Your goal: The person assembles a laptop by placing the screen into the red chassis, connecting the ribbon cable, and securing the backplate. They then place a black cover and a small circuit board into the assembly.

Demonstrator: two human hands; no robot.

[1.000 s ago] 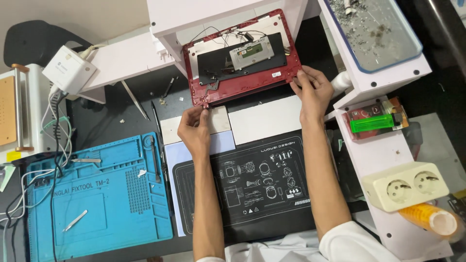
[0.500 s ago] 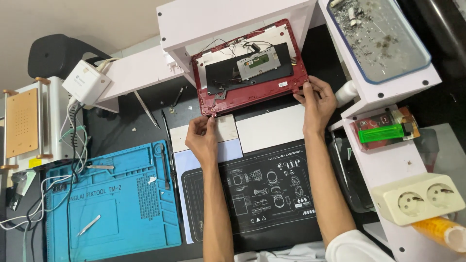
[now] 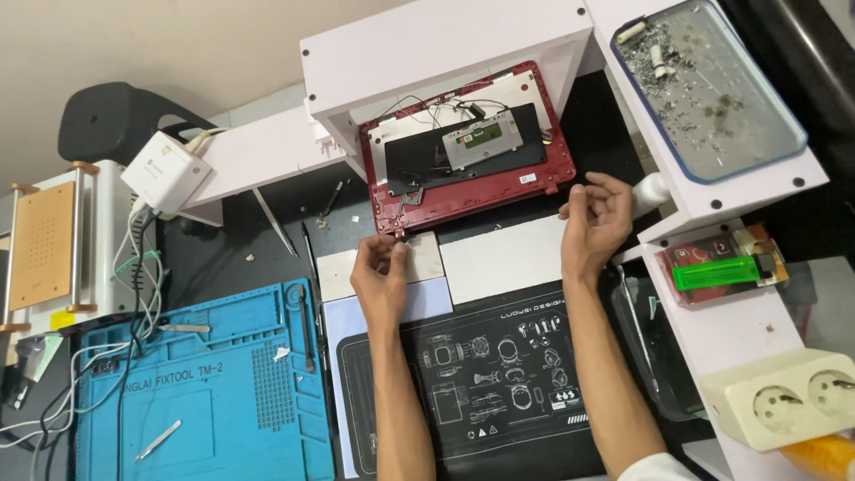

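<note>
Both hands have slid off the glossy red laptop shell (image 3: 468,147), left hand (image 3: 381,281) pinching, right hand (image 3: 595,223) loosely curled.

Two hands (image 3: 383,276), one red laptop shell (image 3: 463,151), two mats (image 3: 205,392).

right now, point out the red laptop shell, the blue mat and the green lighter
red laptop shell (image 3: 463,198): head view, lower front edge
blue mat (image 3: 240,383): head view, flat middle
green lighter (image 3: 715,273): head view, middle of body
</note>
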